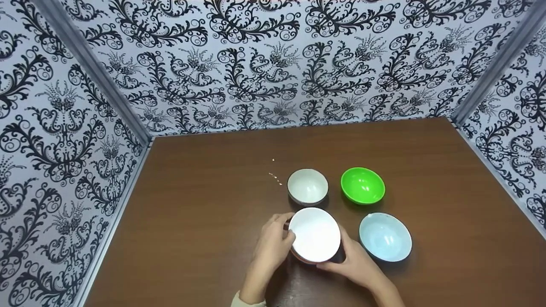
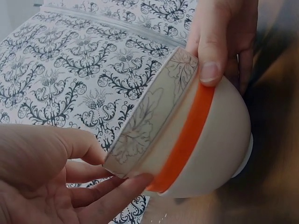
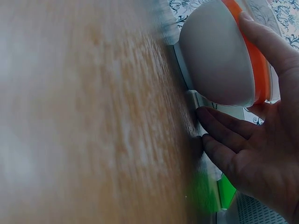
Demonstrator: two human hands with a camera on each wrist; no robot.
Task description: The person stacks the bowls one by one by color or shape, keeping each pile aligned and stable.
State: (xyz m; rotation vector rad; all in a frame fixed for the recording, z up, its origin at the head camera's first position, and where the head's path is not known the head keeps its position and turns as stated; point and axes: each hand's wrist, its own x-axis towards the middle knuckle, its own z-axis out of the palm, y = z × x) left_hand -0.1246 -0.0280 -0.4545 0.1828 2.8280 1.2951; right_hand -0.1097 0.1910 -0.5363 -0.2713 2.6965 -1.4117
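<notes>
In front of the body, a white bowl with a leaf-patterned outer band (image 2: 145,116) sits nested inside a white bowl with an orange stripe (image 2: 219,135). The head view looks down into the upper one's plain white interior. My left hand (image 1: 273,243) pinches the leaf-patterned rim from the left, thumb over the edge and fingers under it. On the other side my right hand (image 1: 356,260) holds the orange-striped bowl, its thumb lying on the stripe. In the right wrist view that bowl's foot is close by the brown table (image 3: 103,116), with the right fingers spread low beside it.
Just beyond the stack stands an off-white bowl (image 1: 308,186), with a green bowl (image 1: 362,186) to its right. A light blue bowl (image 1: 385,237) is close to the right hand. Small pale specks (image 1: 275,177) dot the table. Patterned panels (image 1: 273,72) wall the back and sides.
</notes>
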